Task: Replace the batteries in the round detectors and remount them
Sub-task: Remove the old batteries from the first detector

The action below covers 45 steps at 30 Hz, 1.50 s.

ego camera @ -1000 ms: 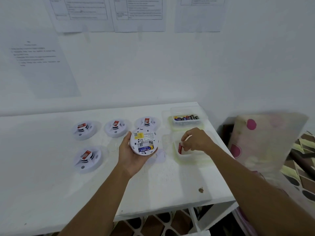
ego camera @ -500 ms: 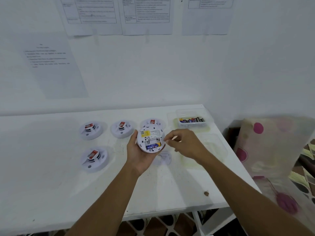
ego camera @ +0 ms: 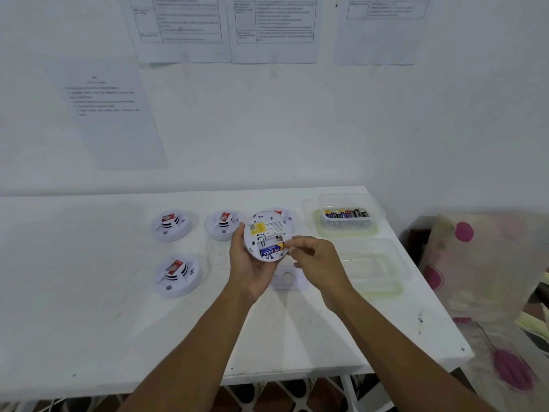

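My left hand [ego camera: 248,264] holds a round white detector [ego camera: 267,228] tilted up, its back with a yellow label facing me. A blue and yellow battery [ego camera: 271,251] lies in the lower slot of its compartment. My right hand [ego camera: 315,258] is at the detector's right side, with thumb and forefinger pinched on the battery's yellow end. Three more detectors lie face up on the white table: two at the back [ego camera: 170,226] [ego camera: 222,226] and one nearer [ego camera: 176,276]. Another detector [ego camera: 285,217] is mostly hidden behind the held one.
A clear tub of batteries [ego camera: 346,217] stands on its lid at the back right. A second clear tub [ego camera: 374,263] sits nearer, by the table's right edge. A white mounting plate [ego camera: 286,279] lies under my hands. A dotted cushion [ego camera: 481,278] leans to the right.
My right hand left the near tub and moved left to the detector, where its fingertips now meet the battery's end. The left hand raised the detector slightly.
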{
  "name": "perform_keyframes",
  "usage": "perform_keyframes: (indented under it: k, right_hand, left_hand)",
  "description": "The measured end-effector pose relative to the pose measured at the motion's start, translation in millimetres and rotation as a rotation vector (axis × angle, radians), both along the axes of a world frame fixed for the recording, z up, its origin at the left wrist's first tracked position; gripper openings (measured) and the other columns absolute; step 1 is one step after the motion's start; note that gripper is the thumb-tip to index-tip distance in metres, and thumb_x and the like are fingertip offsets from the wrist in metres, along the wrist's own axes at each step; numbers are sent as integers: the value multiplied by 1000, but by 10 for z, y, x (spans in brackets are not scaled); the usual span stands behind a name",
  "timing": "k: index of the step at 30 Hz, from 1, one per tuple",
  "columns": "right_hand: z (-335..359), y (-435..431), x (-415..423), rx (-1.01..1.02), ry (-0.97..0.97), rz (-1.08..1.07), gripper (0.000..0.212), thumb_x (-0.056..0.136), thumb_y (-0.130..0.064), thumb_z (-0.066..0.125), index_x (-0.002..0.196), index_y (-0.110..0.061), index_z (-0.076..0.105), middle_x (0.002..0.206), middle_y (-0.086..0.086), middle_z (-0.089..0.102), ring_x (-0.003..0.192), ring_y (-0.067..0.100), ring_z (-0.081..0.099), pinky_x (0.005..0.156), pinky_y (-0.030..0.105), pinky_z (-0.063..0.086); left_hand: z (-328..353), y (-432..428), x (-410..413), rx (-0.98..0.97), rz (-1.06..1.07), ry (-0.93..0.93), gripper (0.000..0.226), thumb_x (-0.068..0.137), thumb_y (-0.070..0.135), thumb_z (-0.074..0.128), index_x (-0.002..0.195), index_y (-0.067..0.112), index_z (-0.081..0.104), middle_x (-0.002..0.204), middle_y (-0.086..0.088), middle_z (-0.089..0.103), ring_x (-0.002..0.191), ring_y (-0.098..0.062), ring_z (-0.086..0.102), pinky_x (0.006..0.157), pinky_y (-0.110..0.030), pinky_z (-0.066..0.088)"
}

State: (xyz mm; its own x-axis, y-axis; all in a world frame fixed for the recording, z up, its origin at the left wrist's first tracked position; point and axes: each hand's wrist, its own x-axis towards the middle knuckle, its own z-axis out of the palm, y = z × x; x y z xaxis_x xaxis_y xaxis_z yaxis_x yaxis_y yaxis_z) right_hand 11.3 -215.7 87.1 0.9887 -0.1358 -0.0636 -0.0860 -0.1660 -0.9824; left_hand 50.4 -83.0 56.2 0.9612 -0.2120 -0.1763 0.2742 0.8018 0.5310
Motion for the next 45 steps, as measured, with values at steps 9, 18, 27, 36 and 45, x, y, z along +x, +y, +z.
perform_keyframes:
  k: [9,18,27,36,45]
  right_hand:
    - [-13,84,6,-3,-24,16,24,89,1,56,96,-12,74,113,-6,66,98,11,63,91,28,52]
    - [-11,134,-3,23,9,-21,15,91,-8,61,92,-17,73,109,-6,68,99,11,63,90,30,54]
    - [-11,172,-90,-211,-301,-132,9,82,-13,73,77,-16,67,88,-7,67,80,3,64,65,9,47]
    - [292,-586,129,-46,-164,-98,12,79,0,70,80,-12,69,77,7,71,70,16,62,70,31,49]
    - [25,-1203,333,-753,162,81,6,79,-13,74,74,-16,72,68,0,72,70,17,69,62,26,53]
  left_hand:
    - [0,51,-17,-3,37,-10,51,99,48,38,113,15,73,130,-18,64,124,-35,56,108,-48,38]
    - [2,70,-20,2,54,-5,51,99,48,39,109,14,75,130,-20,63,123,-36,56,110,-49,37]
    - [-2,44,-43,38,38,-14,53,100,50,36,125,13,64,131,-19,62,120,-35,57,101,-43,43]
    - [-31,12,-29,-16,-57,5,54,99,49,39,111,10,75,129,-18,63,117,-34,58,111,-49,33]
    - [-96,36,-64,-25,-68,29,58,97,53,43,135,12,57,136,-19,59,123,-38,54,100,-51,45]
